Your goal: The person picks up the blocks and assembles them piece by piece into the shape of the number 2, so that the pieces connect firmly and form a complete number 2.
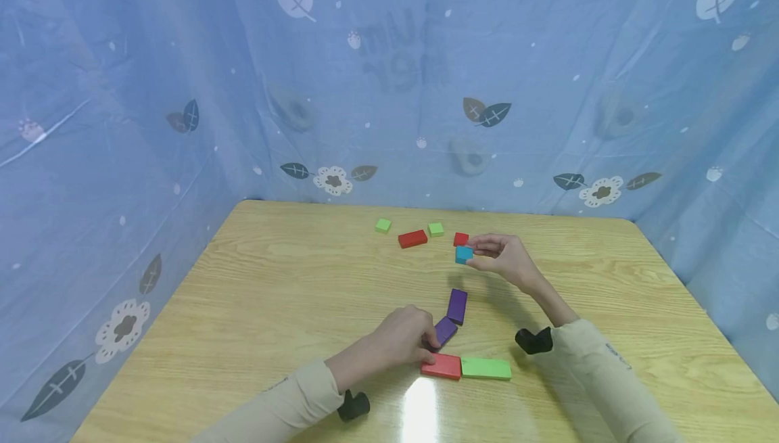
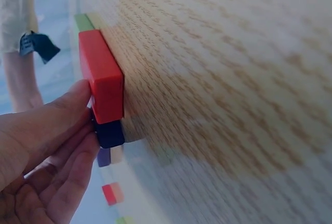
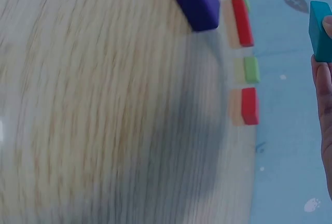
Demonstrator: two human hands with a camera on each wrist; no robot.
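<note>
In the head view my right hand [image 1: 504,260] holds a blue block [image 1: 464,255] above the table, pinched between thumb and fingers. The right wrist view shows this blue block [image 3: 320,32] at its edge. My left hand [image 1: 398,338] is low at the near end of a row of blocks. Its thumb touches a red block [image 2: 106,76], and its curled fingers are around a dark purple block [image 2: 110,134], mostly hidden in the head view. Two purple blocks [image 1: 457,306] [image 1: 445,332] lead away from it. A long green block [image 1: 485,368] lies end to end with the red one.
Toward the back of the wooden table [image 1: 274,281] lie two small green blocks [image 1: 383,226] [image 1: 435,229], a long red block [image 1: 412,239] and a small red block [image 1: 461,239]. A blue patterned curtain [image 1: 389,78] surrounds the table's back and sides. Black wrist mounts [image 1: 533,341] [image 1: 353,405] hang near the sleeves.
</note>
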